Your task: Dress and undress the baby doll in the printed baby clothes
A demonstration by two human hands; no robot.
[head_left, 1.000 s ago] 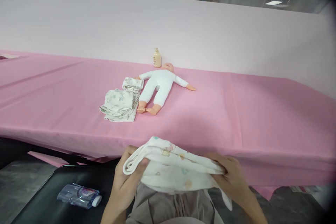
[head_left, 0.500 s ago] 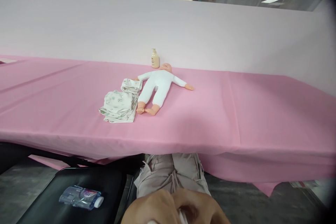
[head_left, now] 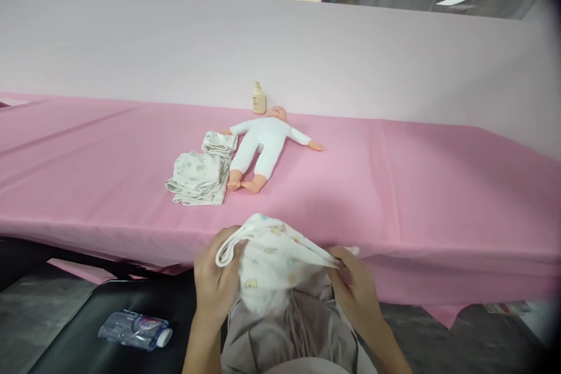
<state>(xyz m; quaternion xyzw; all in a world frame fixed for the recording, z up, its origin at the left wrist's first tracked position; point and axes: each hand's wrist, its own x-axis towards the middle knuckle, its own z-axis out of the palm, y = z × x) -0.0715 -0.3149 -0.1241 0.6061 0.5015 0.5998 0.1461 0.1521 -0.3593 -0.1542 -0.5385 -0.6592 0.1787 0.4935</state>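
Observation:
Between my two hands, above my lap at the table's front edge, is a white cloth (head_left: 274, 263) printed with small coloured figures. A thick rounded hem curls at its left end; its exact kind is unclear. My left hand (head_left: 217, 277) is closed on that end, some fingers hidden behind the fabric. On the other side my right hand (head_left: 353, 283) pinches the cloth's narrow corner, pulling it fairly taut. Beyond them a baby doll (head_left: 263, 140) in a white bodysuit lies on its back, arms spread. Folded printed baby clothes (head_left: 199, 178) lie beside its legs.
A cream pump bottle (head_left: 259, 99) stands by the doll's head, close to the white wall (head_left: 175, 47). Pink cloth (head_left: 447, 187) covers the long table and hangs over its front. On a black chair (head_left: 70, 336) at the lower left lies a clear plastic bottle (head_left: 134, 330).
My hands have moved forward and apart, from close below the camera to the table edge. The white printed cloth now shows stretched between them. Doll, clothes and bottles have stayed put.

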